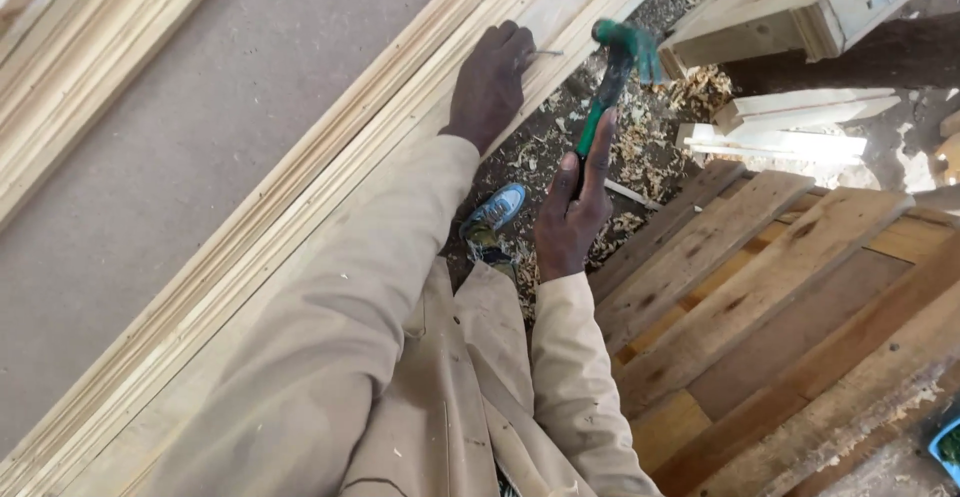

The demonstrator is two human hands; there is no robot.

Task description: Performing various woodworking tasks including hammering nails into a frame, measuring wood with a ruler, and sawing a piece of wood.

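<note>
I see my left hand (pixel 490 85) resting on the edge of a long pale moulded timber frame (pixel 330 217) that runs diagonally from the lower left to the top of the view, its fingers curled together and pinching a thin nail (pixel 545 53) that sticks out sideways past the fingertips at the frame's edge. My right hand (pixel 572 212) is wrapped tight around the dark grip of a hammer (pixel 612 72) with a green handle and a green head; the head hangs in the air just to the right of the nail, near it but not touching, slightly blurred. Both arms wear beige sleeves (pixel 400 287). Inside the frame lies a flat brown board panel (pixel 180 137). Below the hands, between the frame and the stack to the right, the floor is strewn with wood shavings (pixel 640 147), and a blue and grey shoe (pixel 492 215) stands among them. To the right lies a stack of rough brown planks (pixel 770 297), and further up are pale cut timber pieces (pixel 790 127) near another pale wooden frame (pixel 790 7).
</note>
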